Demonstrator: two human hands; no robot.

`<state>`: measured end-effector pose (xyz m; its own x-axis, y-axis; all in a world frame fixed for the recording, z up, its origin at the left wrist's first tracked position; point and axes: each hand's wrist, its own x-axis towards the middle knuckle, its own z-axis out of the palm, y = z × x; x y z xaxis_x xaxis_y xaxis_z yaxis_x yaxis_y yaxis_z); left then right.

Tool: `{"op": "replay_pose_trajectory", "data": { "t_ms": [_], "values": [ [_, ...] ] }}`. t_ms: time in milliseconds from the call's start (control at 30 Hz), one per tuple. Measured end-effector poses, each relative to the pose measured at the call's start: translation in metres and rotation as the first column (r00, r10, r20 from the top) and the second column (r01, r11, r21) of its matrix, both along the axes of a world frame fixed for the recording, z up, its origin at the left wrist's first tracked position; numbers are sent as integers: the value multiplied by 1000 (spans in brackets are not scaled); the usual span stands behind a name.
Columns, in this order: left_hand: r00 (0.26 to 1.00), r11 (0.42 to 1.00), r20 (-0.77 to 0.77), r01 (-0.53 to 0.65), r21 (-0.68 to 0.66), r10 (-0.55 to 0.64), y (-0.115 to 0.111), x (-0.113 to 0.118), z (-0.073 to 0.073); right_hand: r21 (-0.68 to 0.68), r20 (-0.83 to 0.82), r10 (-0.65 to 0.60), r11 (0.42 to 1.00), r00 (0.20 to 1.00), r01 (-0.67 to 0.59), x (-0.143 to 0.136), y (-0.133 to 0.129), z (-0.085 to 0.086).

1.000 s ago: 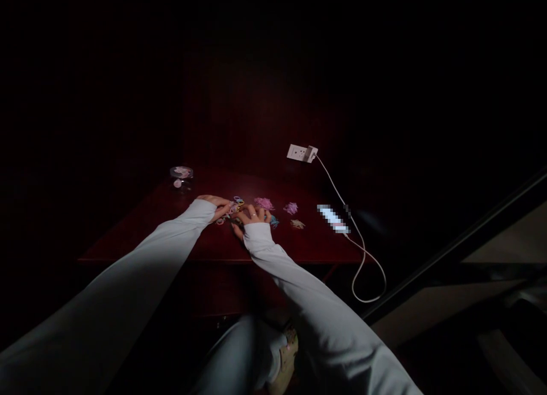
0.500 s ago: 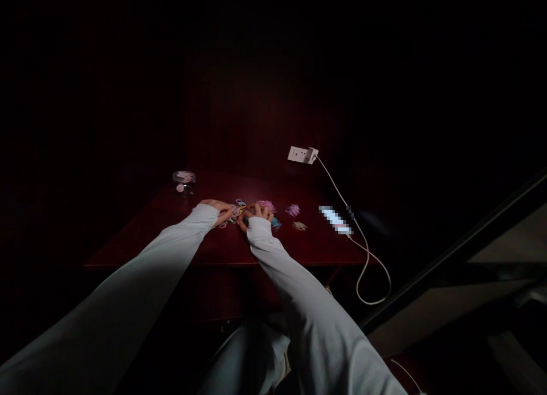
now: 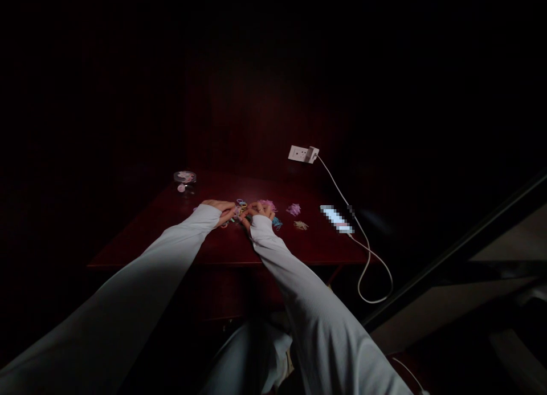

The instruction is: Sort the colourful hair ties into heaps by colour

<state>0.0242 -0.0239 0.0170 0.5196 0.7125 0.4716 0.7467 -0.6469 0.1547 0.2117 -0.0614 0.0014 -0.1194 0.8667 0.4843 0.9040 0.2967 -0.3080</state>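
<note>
A small heap of mixed-colour hair ties [image 3: 241,203] lies on the dark red table between my two hands. My left hand [image 3: 220,207] rests at the heap's left side, fingers bent and closed at the tips. From the right, my right hand [image 3: 260,209] reaches in with thumb and fingers pinched close to the left fingertips. What either pinch holds is too small to make out. Around the right hand lie a pink pile [image 3: 269,204] and a blue pile [image 3: 277,223], both partly covered. Further right are a purple pile [image 3: 294,210] and a pale yellow pile [image 3: 301,225].
A clear round container [image 3: 185,178] with pinkish pieces stands at the table's back left. A phone [image 3: 337,219] with a blurred screen lies at the right, its white cable [image 3: 368,252] looping off the edge up to a wall socket [image 3: 298,153]. The surroundings are very dark.
The right hand's fingers have drawn together into a pinch at the heap. The left hand stays almost where it was. The whole view has shifted very slightly.
</note>
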Motion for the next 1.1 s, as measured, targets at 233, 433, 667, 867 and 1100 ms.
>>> {"op": "replay_pose_trajectory", "data": {
  "t_ms": [233, 433, 667, 867, 1100],
  "values": [
    [999, 999, 14, -37, -19, 37, 0, 1, 0, -56, 18, 44, 998, 999, -43, 4, -3, -3],
    [998, 998, 14, -57, -5, 57, 1, 2, -1, -91, 30, 26, 996, 999, -23, 5, -2, -1],
    [998, 998, -11, -61, -19, 61, 0, 1, 0, -84, 4, 85, 993, 996, -84, 2, -3, 0],
    [999, 999, -16, -37, -36, 36, 1, -1, 0, -10, -35, 134, 991, 990, -134, 2, -2, -1],
    [997, 995, 18, 76, -66, -75, 2, 2, -6, -8, -112, 40, 999, 993, -41, 2, 6, -3]
  ]
}}
